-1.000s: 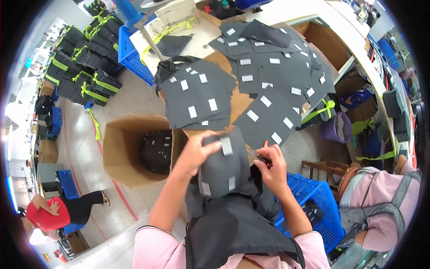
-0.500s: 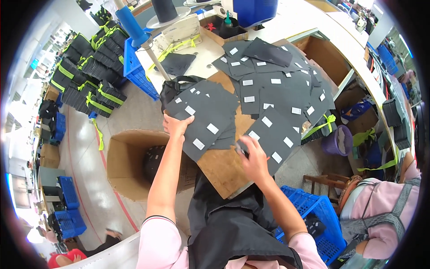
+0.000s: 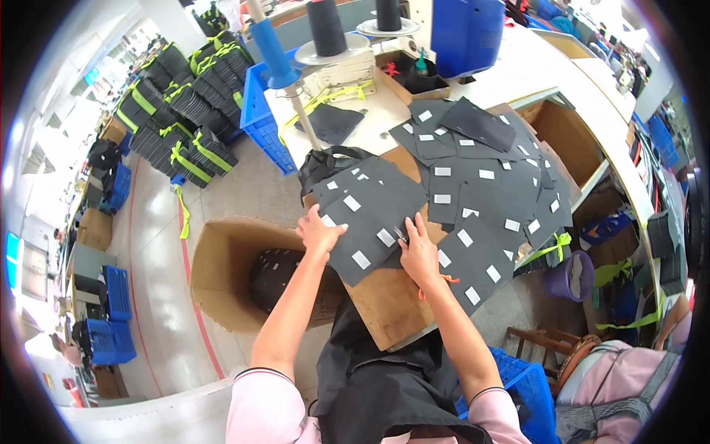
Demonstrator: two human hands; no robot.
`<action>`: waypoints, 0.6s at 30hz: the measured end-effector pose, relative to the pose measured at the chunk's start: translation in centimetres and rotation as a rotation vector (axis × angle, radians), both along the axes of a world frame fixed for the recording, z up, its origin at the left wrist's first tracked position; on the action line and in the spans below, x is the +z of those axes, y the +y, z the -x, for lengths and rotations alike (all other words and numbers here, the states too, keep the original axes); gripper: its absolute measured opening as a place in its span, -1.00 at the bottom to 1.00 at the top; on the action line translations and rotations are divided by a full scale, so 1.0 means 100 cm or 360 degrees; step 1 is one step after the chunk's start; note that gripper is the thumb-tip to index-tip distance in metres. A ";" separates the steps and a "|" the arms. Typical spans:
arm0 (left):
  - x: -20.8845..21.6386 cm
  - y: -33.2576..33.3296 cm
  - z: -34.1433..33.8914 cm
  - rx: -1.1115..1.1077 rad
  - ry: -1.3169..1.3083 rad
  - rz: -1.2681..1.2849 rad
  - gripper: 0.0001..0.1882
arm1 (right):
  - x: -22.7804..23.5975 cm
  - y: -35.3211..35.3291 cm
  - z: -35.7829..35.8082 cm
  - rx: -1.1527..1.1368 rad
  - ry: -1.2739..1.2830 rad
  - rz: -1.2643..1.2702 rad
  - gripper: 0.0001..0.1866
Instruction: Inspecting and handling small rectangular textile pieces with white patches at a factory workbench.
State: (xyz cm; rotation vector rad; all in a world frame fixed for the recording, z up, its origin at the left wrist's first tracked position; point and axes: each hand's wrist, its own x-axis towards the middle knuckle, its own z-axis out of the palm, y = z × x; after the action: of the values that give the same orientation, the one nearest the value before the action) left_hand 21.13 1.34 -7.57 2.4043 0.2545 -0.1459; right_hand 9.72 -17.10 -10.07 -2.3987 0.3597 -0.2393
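Observation:
A loose stack of dark grey fabric panels (image 3: 373,196) with small white labels lies on the brown board (image 3: 381,307) before me. My left hand (image 3: 320,233) grips the left edge of the top panel, thumb on its upper face. My right hand (image 3: 419,255) is at the stack's right edge, closed around small thread snips (image 3: 400,234). Their metal tips point at a label; most of the tool is hidden in my palm. An orange cord (image 3: 448,279) shows by that wrist. More labelled panels (image 3: 484,192) lie spread out on the right.
An open cardboard box (image 3: 237,274) with dark pieces inside stands on the floor at left. Thread cones (image 3: 325,29) and a blue post (image 3: 274,55) rise behind the board. A blue crate (image 3: 510,377) and a seated person (image 3: 621,385) are at right.
My right hand has moved from the right-hand panels to the edge of the left stack, bringing the snips to a label. My left hand still holds the left edge. The whole view has shifted.

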 end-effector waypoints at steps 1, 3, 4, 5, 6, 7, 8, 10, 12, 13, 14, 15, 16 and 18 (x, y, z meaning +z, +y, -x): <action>-0.002 0.002 0.002 -0.0074 -0.0058 0.0067 -0.08 | 0.000 0.000 -0.001 0.0011 -0.0062 0.0034 -0.48; -0.006 0.005 0.001 -0.0062 -0.0092 0.0692 -0.24 | 0.000 0.001 -0.001 0.0026 -0.0026 0.0070 -0.48; -0.006 0.009 -0.002 -0.0083 -0.0201 0.0674 -0.24 | -0.001 0.002 -0.001 0.0044 -0.0046 0.0075 -0.48; -0.006 0.013 -0.007 0.0038 0.0132 0.1069 -0.35 | 0.000 0.004 -0.001 0.0085 -0.0009 0.0073 -0.47; -0.005 0.016 -0.010 0.0161 0.0433 0.1475 -0.45 | 0.000 0.005 0.000 0.0113 -0.0026 0.0079 -0.45; -0.003 0.019 -0.011 0.0149 0.0472 0.1466 -0.45 | 0.000 0.007 0.001 0.0118 0.0023 0.0082 -0.45; 0.000 0.020 -0.011 0.0102 0.0574 0.1538 -0.47 | 0.001 0.008 0.001 0.0115 0.0037 0.0093 -0.45; 0.006 0.019 -0.005 0.0014 0.0487 0.1343 -0.61 | 0.002 0.009 0.002 0.0095 0.0075 0.0089 -0.45; 0.010 0.011 0.009 -0.0170 0.0143 0.0733 -0.58 | 0.004 0.008 0.002 0.0109 -0.0046 0.0073 -0.48; 0.012 0.006 0.015 -0.0318 -0.0179 0.0079 -0.56 | 0.005 0.007 0.001 0.0114 -0.0171 0.0047 -0.50; 0.013 0.002 0.024 -0.0388 -0.0404 0.0006 -0.54 | 0.006 0.006 0.002 0.0084 -0.0149 -0.0086 -0.54; 0.014 -0.002 0.030 -0.0348 -0.0479 0.0086 -0.56 | 0.008 0.004 0.001 0.0029 -0.0044 -0.0419 -0.56; 0.015 -0.002 0.034 -0.0345 -0.0489 0.0185 -0.57 | 0.009 0.003 0.004 0.0041 -0.0122 -0.0670 -0.57; 0.020 0.005 0.038 -0.0309 -0.0510 0.0294 -0.58 | 0.013 0.002 0.011 -0.0010 -0.0194 -0.1005 -0.57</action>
State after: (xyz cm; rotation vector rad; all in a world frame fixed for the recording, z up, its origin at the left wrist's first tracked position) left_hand 17.35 1.79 -5.59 2.2232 -0.1353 0.1233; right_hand 8.62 -16.88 -8.74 -1.7538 0.3270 -0.2319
